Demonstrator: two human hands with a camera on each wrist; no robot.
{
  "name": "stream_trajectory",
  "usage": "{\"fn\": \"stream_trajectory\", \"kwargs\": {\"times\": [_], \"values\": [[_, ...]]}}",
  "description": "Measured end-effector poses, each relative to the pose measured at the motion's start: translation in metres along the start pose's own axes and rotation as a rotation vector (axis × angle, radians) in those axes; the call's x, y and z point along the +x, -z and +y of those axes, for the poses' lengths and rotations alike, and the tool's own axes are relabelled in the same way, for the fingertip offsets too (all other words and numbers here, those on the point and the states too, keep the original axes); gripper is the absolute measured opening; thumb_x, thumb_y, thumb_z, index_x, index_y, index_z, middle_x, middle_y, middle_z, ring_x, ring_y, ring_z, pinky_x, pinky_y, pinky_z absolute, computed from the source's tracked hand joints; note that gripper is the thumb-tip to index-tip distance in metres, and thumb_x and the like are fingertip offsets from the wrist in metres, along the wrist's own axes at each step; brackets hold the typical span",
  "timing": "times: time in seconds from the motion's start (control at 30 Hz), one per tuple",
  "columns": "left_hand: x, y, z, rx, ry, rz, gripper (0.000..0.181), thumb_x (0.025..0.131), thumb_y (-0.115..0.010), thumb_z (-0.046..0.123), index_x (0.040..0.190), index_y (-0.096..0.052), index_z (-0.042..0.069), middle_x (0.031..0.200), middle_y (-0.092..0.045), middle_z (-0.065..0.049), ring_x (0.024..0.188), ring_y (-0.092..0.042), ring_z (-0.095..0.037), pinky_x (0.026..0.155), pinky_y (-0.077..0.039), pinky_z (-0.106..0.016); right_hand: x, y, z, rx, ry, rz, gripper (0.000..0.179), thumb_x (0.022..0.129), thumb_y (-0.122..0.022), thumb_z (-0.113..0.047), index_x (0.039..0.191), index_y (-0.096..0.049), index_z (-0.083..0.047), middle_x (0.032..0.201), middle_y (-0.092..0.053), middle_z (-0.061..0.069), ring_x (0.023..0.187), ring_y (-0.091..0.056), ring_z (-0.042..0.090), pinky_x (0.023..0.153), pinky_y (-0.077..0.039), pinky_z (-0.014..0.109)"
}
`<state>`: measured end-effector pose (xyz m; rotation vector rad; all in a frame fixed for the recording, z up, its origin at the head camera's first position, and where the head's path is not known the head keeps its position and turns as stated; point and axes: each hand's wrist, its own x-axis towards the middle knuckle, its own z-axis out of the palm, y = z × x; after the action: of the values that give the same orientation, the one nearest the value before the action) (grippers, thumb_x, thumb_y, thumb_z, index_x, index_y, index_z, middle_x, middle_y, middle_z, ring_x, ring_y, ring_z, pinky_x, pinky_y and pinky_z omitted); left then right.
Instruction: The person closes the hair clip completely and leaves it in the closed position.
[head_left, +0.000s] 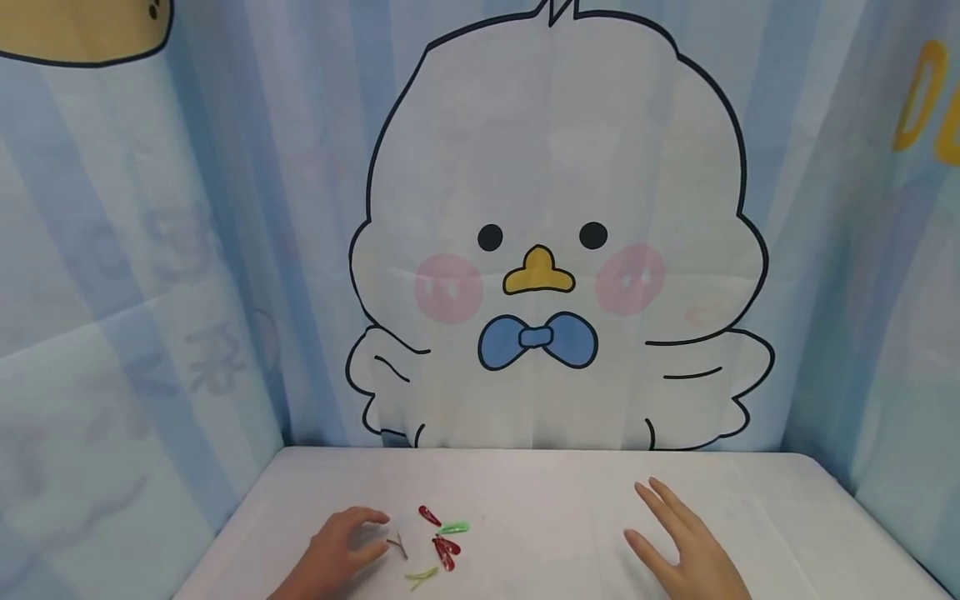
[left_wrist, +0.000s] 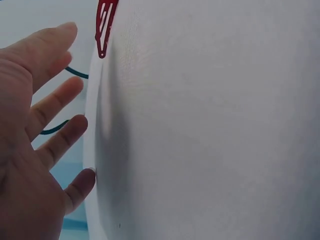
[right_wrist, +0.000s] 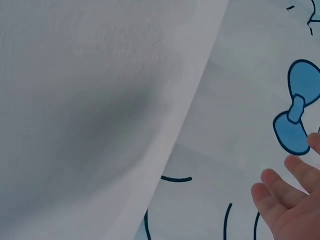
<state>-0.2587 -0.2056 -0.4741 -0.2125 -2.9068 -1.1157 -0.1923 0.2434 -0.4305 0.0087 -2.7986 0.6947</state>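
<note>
Hands loosely spread; left beside hair clips

Blue-striped curtain with large cartoon chick behind white table

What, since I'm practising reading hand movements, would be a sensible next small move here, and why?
Probably curling the left hand's thumb and fingers in around the brownish clip: it lies right by the thumb tip, the fingers are parted and hold nothing, and the right hand is much farther away.
</note>
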Motion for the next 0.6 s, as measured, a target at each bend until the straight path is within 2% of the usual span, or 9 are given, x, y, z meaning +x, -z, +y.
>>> {"fn": "stream_trajectory", "kwargs": {"times": [0.17,0.3,0.43,0.6], "values": [[0.003,0.001,-0.003,-0.010,0.014,0.005,0.022,0.081,-0.083,0.019,0.100,-0.072,0.015,0.105,-0.068,0.002,0.104,-0.060,-0.030,0.093,-0.034,-0.069,0.001,-0.002,-0.003,0.014,-0.002,0.015,0.078,0.093,-0.062,-0.061,0.147,-0.051,-0.006,0.152,-0.042,0.025,0.133,-0.042,0.050,0.096,-0.038,0.069],[0.008,0.001,-0.006,0.016,0.019,-0.003,0.019,0.079,-0.084,0.018,0.095,-0.073,0.018,0.100,-0.067,0.005,0.102,-0.059,-0.028,0.088,-0.031,-0.072,0.001,-0.005,-0.007,0.041,-0.012,0.000,0.076,0.093,-0.064,-0.059,0.147,-0.051,-0.007,0.151,-0.043,0.024,0.134,-0.042,0.049,0.098,-0.038,0.069],[0.012,-0.002,-0.010,0.067,-0.004,-0.013,0.015,0.079,-0.084,0.018,0.087,-0.072,0.021,0.094,-0.064,0.007,0.097,-0.056,-0.026,0.083,-0.033,-0.068,-0.001,-0.008,-0.010,0.077,-0.013,-0.013,0.075,0.092,-0.066,-0.057,0.147,-0.052,-0.008,0.151,-0.044,0.023,0.134,-0.043,0.047,0.099,-0.038,0.066],[0.017,-0.006,-0.011,0.110,-0.032,-0.028,0.015,0.081,-0.083,0.018,0.078,-0.068,0.022,0.083,-0.058,0.008,0.089,-0.052,-0.021,0.079,-0.035,-0.064,-0.003,-0.010,-0.014,0.111,0.007,0.014,0.074,0.092,-0.066,-0.058,0.146,-0.054,-0.009,0.150,-0.046,0.021,0.134,-0.044,0.045,0.100,-0.039,0.064]]}}
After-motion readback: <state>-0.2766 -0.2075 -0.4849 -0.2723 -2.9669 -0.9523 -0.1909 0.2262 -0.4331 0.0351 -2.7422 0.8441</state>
